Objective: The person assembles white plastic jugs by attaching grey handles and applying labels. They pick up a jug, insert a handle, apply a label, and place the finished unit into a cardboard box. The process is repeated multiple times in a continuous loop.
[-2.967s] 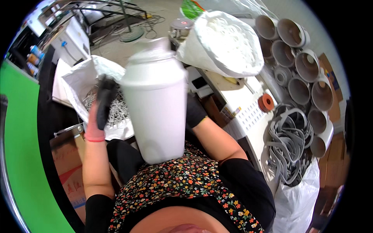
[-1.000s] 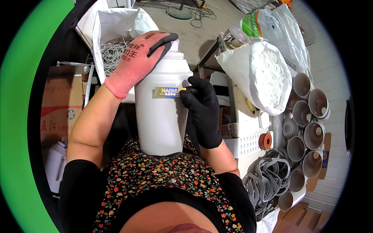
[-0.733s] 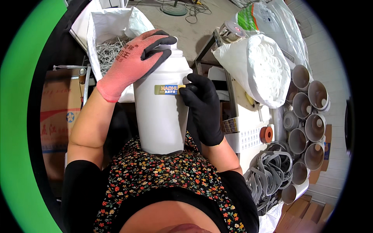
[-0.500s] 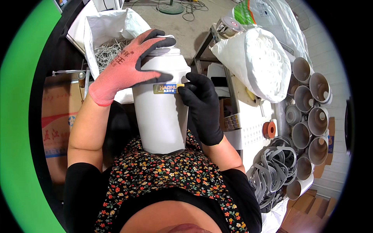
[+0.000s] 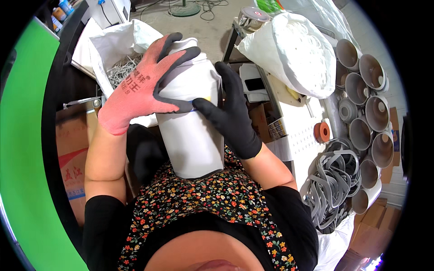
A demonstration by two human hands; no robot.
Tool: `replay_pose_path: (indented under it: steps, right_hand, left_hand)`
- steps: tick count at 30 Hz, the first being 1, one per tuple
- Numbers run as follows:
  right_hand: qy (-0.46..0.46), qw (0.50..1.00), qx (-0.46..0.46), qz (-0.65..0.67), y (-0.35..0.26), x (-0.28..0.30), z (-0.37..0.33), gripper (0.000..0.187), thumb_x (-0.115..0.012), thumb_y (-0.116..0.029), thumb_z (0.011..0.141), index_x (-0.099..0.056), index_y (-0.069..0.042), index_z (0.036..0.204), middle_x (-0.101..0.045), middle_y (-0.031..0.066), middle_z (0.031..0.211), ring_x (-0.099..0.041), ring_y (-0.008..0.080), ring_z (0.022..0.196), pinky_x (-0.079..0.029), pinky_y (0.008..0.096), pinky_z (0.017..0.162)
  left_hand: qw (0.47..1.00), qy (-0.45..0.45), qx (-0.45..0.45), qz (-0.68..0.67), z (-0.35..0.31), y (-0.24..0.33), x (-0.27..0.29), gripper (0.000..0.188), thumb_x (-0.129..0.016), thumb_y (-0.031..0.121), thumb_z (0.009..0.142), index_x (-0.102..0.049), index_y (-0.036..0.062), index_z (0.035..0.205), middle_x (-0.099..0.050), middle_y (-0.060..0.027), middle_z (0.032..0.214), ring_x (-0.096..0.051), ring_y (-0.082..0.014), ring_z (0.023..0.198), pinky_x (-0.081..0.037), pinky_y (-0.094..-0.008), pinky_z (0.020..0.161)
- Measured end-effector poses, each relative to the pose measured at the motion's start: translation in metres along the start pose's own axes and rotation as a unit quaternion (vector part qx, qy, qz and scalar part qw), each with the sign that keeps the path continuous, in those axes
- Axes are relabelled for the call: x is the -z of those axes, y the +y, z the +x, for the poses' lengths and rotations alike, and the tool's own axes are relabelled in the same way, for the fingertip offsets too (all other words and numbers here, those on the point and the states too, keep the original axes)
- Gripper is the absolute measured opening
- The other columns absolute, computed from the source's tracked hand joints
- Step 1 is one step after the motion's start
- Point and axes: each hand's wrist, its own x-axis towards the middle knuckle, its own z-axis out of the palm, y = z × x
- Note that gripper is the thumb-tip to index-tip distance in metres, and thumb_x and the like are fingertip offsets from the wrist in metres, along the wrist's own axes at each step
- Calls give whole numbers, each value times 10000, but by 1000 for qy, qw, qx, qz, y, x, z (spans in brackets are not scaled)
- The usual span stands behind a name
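A light-grey plastic jug (image 5: 192, 144) with a lid stands on my lap, tilted slightly so its top leans left. My left hand (image 5: 140, 86), in a pink glove with black fingertips, grips its upper part, fingers spread round the lid and thumb across the front. My right hand (image 5: 230, 115), in a black glove, holds the right side, its thumb pressed on the front and its fingers up along the edge. Between the two thumbs a strip of the blue and yellow sticker (image 5: 205, 98) shows; the rest of it is covered.
At left stand a white sack (image 5: 101, 49) of small grey parts and a cardboard box (image 5: 70, 149). On the right are a white sack of pale rings (image 5: 305, 54), an orange-brown tape roll (image 5: 322, 132), grey handles (image 5: 334, 189) and several stacked grey cylinders (image 5: 377, 113).
My right thumb has moved left onto the sticker, and the right fingers have spread upward. My left thumb has come down over the sticker. The view has shifted slightly.
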Motion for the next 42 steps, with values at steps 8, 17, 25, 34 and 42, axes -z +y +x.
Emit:
replay_pose_path:
  steps: [8,17,25,34,42]
  right_hand:
    - [-92,762,-311,561,111,13,-16,549,-583,-160,936,-358,3,1409,-511,141,1307,-524,216,1174,-448,346,988]
    - [81,995,33,-42,44,38,-37,473,-702,-311,830,-586,-55,1210,-639,153,937,-620,285,833,-492,388,750]
    - [143,957,-244,-62,82,169,-102,586,-707,-305,808,-519,14,1262,-607,202,1167,-577,323,1105,-439,381,960]
    - [266,591,-340,-681,178,518,-222,414,-654,-215,853,-586,16,1191,-654,222,975,-606,391,922,-456,477,838]
    - [363,627,-298,-622,207,468,-204,307,-546,-332,890,-647,-48,950,-651,184,871,-629,388,820,-489,476,717]
  left_hand:
    - [913,146,-3,-382,10,30,26,808,-773,162,603,-467,-49,1321,-485,-137,1344,-485,-240,1222,-361,-361,1042]
    - [936,192,99,-279,37,15,27,538,-473,263,982,-337,34,1449,-351,-154,1475,-411,-278,1304,-324,-403,1094]
    - [942,191,117,-251,26,33,-37,635,-503,161,892,-290,-39,1455,-347,-196,1466,-349,-320,1346,-250,-415,1124]
    - [909,211,160,-323,9,21,-49,770,-603,-29,699,-350,-51,1426,-374,-124,1465,-358,-255,1340,-245,-391,1133]
    - [913,223,179,-289,-20,26,-39,783,-661,42,722,-338,-35,1431,-363,-131,1471,-360,-263,1342,-255,-402,1135]
